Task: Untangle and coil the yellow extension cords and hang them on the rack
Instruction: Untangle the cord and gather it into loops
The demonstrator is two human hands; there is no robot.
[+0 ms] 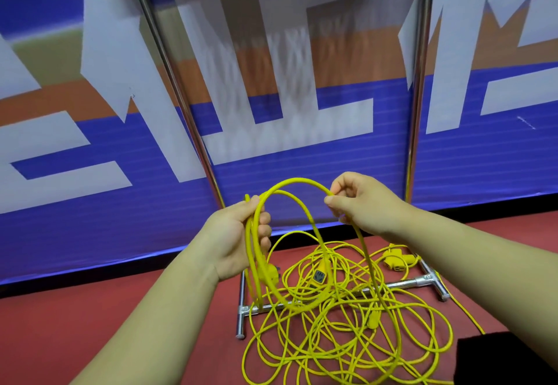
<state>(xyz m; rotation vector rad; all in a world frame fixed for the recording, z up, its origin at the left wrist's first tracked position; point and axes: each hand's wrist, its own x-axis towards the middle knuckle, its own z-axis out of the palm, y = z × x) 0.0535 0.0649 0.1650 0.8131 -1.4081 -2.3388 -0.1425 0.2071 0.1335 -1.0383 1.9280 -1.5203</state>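
Observation:
My left hand (241, 233) grips a small bundle of yellow cord loops (256, 267) that hang down from it, with a plug end just below the fingers. From that bundle an arch of cord rises and crosses to my right hand (359, 200), which pinches the cord between thumb and fingers. Below both hands a tangled heap of yellow extension cords (341, 330) lies on the red floor, with a socket end (320, 276) in its middle and another yellow socket block (395, 259) at the right. The metal rack (181, 94) stands right behind the heap.
The rack's two chrome uprights rise left and right (418, 113), and its base bars (422, 282) lie under the cords. A blue, white and orange banner wall (90, 203) stands close behind. A dark object (507, 357) sits at the bottom right.

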